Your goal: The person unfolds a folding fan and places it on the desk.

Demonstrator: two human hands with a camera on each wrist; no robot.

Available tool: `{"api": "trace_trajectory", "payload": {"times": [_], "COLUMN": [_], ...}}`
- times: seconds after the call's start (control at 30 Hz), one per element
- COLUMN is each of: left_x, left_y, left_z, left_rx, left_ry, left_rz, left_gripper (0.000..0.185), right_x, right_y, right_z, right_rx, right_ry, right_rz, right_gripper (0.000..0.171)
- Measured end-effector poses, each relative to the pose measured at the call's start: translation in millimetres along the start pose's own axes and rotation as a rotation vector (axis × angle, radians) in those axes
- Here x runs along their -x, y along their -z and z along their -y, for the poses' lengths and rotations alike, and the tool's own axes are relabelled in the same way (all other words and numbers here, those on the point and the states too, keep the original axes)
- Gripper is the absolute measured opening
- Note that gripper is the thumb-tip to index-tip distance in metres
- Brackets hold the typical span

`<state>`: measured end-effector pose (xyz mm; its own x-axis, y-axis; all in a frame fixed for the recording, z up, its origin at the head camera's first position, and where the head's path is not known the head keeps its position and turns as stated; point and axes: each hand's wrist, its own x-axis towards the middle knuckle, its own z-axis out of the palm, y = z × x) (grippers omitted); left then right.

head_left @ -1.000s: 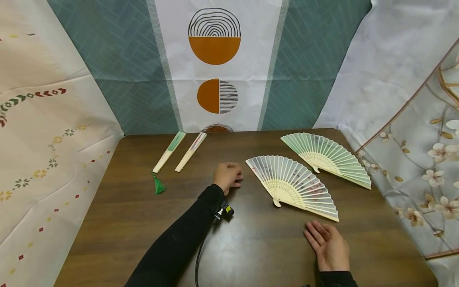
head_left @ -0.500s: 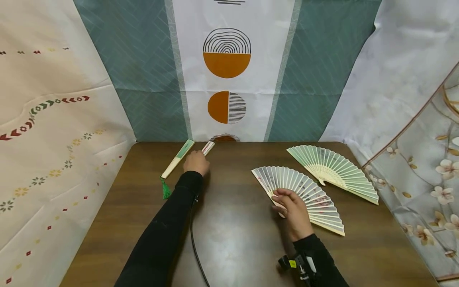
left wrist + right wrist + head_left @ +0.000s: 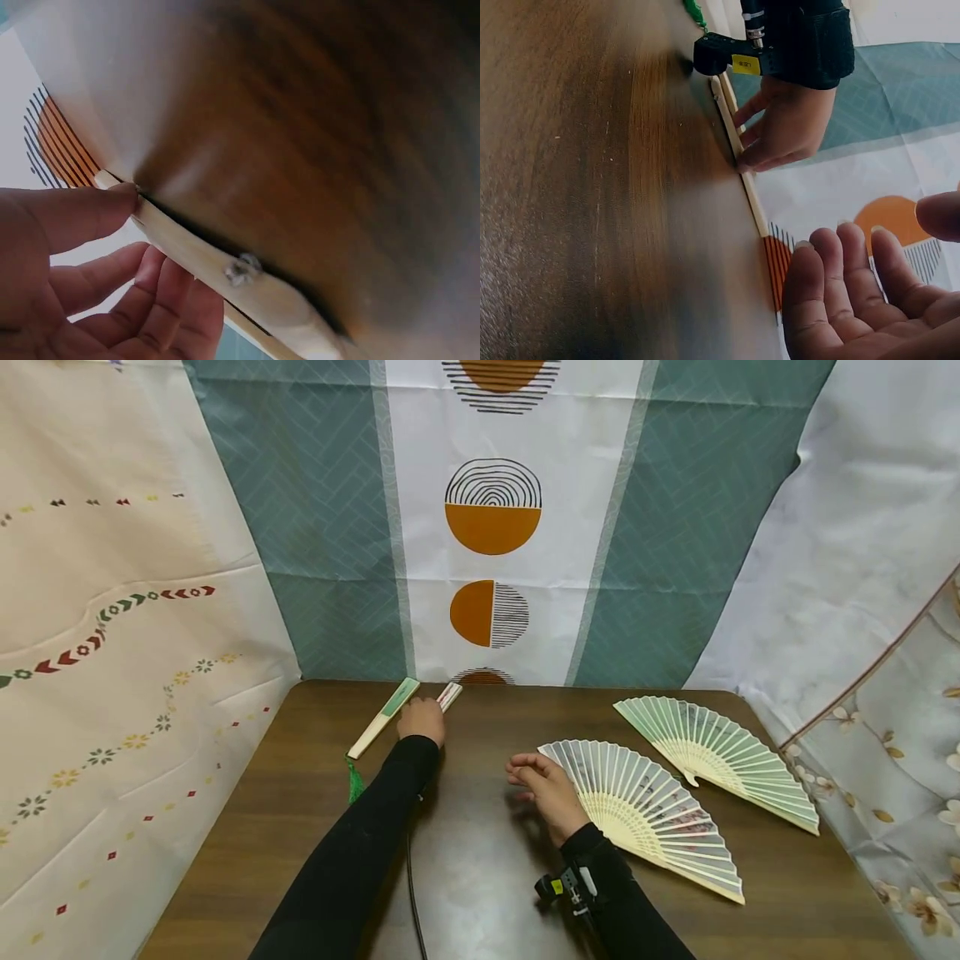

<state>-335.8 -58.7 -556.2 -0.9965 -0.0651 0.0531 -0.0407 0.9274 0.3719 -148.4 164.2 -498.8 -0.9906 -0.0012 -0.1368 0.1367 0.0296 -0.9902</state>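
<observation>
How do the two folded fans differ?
The green folded fan has a green panel; the white folded fan has a white one with reddish print. The green folded fan has a green tassel; none shows on the white folded fan. The left hand holds the white folded fan, not the green folded fan. Both have pale sticks.

Slanted, folded pale fan [image 3: 196,251] near rear of table [image 3: 517,718]

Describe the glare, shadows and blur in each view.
Head: glare on the brown table, soft shadow below the right hand; left wrist: table smeared by blur, the folded fan clearer; right wrist: speckled sheen at lower left, wood grain readable, one patch hazy.
</observation>
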Motion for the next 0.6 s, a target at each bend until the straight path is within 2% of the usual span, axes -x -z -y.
{"api": "trace_trajectory", "payload": {"times": [0.17, 0.33, 0.43, 0.6], "left_x": [-0.3, -9.0, -13.6, -17.7], "left_y": [9.5, -0.5, -8.6, -20.7], "left_z": [-6.8, 2.5, 10.7, 24.7], "left_rx": [-0.022, -0.026, -0.016, -0.001], "left_ry": [0.010, 0.001, -0.007, -0.071], "left_rz": [0.030, 0.077, 0.095, 0.127], "left_gripper": [0.027, 0.028, 0.036, 0.030], "right_x": [-2, -4, -4, -5], "right_y": [3, 7, 10, 14], "right_z": [2, 0, -3, -8], "right_rx": [-0.014, -0.041, -0.048, -0.044], "right_ry": [-0.004, -0.001, -0.012, -0.022], "right_rz": [0.004, 0.000, 0.012, 0.012], "right_gripper": [0.028, 0.028, 0.029, 0.035]}}
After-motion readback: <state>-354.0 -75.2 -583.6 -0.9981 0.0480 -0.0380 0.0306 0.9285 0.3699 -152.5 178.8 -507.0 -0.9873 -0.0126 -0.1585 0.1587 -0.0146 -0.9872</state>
